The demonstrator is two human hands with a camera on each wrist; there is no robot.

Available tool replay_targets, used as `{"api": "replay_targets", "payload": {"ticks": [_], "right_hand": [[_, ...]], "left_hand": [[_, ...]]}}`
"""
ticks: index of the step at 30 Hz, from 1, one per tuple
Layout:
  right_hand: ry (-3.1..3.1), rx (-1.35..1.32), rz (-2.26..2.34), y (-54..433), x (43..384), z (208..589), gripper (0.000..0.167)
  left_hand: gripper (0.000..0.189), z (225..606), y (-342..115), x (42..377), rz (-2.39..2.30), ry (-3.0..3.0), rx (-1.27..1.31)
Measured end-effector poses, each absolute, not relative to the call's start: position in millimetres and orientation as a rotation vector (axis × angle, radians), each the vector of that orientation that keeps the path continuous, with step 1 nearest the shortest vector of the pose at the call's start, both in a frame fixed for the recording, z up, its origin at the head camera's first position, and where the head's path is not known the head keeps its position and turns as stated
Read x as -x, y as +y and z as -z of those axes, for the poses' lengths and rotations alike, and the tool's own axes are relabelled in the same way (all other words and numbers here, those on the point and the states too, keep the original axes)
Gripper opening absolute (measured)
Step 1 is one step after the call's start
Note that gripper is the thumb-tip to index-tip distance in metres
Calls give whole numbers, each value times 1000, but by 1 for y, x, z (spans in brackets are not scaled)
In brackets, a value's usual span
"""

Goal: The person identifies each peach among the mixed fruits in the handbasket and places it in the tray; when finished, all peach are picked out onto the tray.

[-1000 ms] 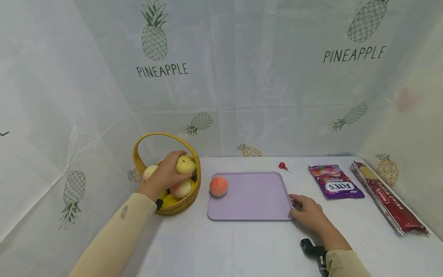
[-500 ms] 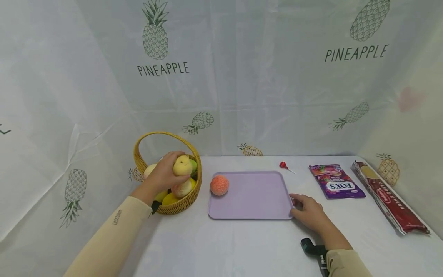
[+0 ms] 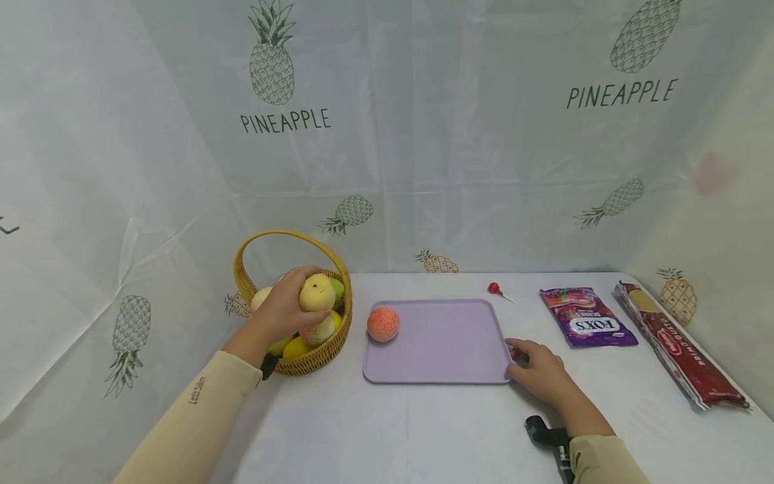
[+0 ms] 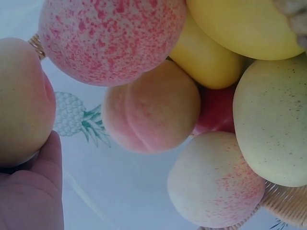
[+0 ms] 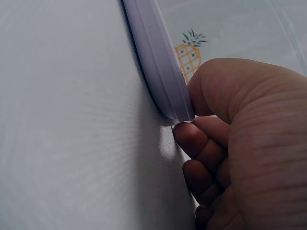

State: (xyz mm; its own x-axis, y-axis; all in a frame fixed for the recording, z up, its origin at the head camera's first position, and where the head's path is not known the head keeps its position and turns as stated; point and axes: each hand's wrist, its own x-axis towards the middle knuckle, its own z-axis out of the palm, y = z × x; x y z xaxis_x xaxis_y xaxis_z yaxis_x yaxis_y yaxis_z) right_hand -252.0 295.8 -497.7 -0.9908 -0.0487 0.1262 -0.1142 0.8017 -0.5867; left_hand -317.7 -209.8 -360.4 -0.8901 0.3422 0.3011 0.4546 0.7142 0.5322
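Observation:
In the head view my left hand grips a yellow peach over a wicker basket full of fruit. The left wrist view shows that peach with a pink flush, the thumb against its underside. Around it in the basket lie a red-speckled fruit, another peach and several yellow and pale fruits. My right hand pinches the right edge of a lilac tray; in the right wrist view thumb and forefinger meet at the tray's rim. On the tray's left side sits a round orange-pink fruit.
Behind the tray's right corner lies a red lollipop. Farther right are a purple FOX'S candy bag and a long red snack packet. A pineapple-print curtain hangs behind the white table. The basket's handle arches above the left hand.
My left hand has drawn the peach slightly left and toward me, uncovering more of a green fruit behind it. The right hand keeps its pinch on the tray, which stays put.

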Motion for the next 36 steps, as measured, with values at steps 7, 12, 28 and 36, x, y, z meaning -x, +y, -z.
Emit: {"api": "replay_targets", "payload": {"ticks": [7,12,28,36], "right_hand": [[-2883,-122,-967,296,252,498,60],[-2870,-137,-946,296,251,497,59],[-2866,-137,-939,296,252,499,59],[-2862,-143,-931,296,252,499,59]], "left_hand": [[83,359,-208,312,938,-2735,638],[83,358,-207,309,922,-2713,656],[80,354,-194,298,965,-2646,731],[80,353,-185,294,953,-2609,801]]}}
